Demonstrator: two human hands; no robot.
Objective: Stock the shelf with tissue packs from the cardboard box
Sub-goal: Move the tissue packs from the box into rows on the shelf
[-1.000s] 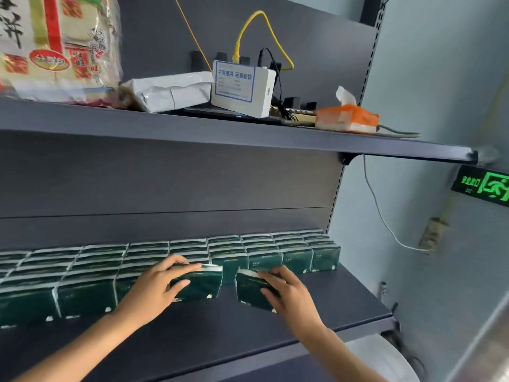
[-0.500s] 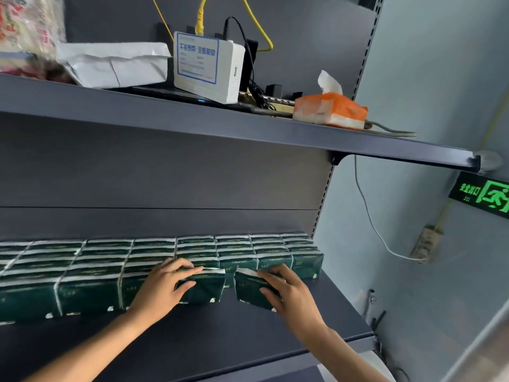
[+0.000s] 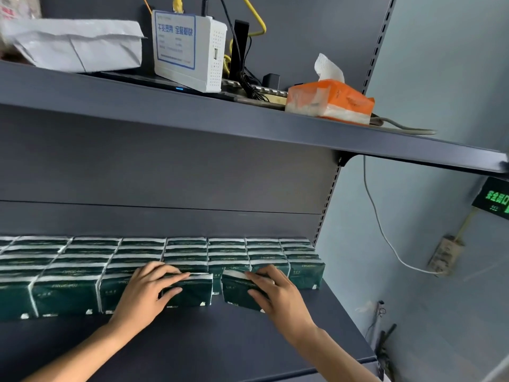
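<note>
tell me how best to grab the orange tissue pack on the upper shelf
Probably pinch the orange tissue pack across its short ends, coming from the front edge of the upper shelf. It lies flat with a tissue sticking up on top, and cables crowd it behind and to the left.

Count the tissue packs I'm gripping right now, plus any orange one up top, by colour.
Dark green: 2, left green pack in left hand, right green pack in right hand
Orange: 1, orange pack on the top shelf
Total: 3
</note>
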